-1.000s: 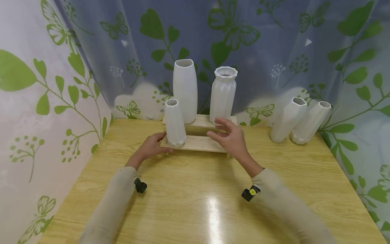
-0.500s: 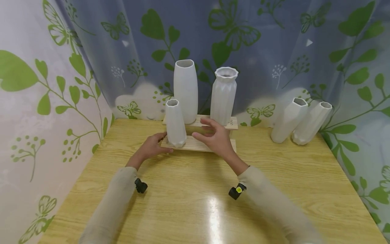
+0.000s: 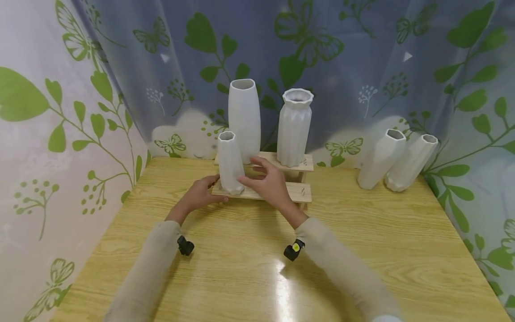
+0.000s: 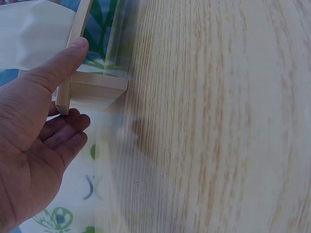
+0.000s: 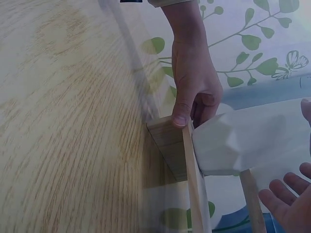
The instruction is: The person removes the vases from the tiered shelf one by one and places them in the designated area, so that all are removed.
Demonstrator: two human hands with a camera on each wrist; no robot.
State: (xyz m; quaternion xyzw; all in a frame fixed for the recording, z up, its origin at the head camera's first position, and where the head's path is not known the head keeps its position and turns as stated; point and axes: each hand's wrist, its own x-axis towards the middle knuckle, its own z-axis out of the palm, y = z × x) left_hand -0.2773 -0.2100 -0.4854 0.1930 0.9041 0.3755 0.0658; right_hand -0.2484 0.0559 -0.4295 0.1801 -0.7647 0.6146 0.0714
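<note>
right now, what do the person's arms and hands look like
Long, plain beige sleeves cover both arms. The left hand and right hand wear no gloves. Each wrist carries a small black camera; the right one bears a round yellow mark.

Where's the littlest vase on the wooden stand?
In the head view, the littlest vase stands at the left end of the wooden stand's lower step, in front of the tall vase and between the left hand and right hand.
</note>
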